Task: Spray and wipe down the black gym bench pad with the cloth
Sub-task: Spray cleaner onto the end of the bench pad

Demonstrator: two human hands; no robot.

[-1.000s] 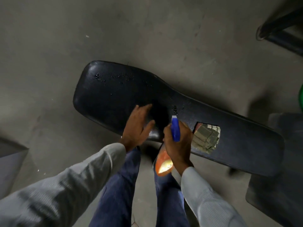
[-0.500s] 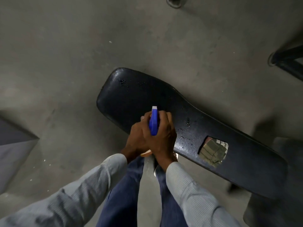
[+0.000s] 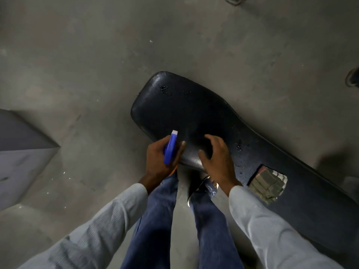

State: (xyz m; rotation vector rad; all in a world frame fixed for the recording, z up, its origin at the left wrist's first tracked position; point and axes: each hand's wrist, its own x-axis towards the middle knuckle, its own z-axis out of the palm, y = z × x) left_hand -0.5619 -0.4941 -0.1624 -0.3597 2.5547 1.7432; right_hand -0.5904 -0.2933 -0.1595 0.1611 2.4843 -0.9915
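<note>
So the spray bottle (image 3: 170, 149) switched sides — half a second back the right hand had it, now the left hand (image 3: 162, 159) grips it, fingers curled round the blue head. Right hand (image 3: 216, 158) is free, fingers spread loosely over the black bench pad (image 3: 194, 111). Folded cloth (image 3: 268, 183) sits on the pad just right of those fingers. Droplets beyond them — grey concrete floor (image 3: 97, 55) all around.

A three-pointed star emblem on the shoe (image 3: 210, 188); lettering unreadable.
</note>
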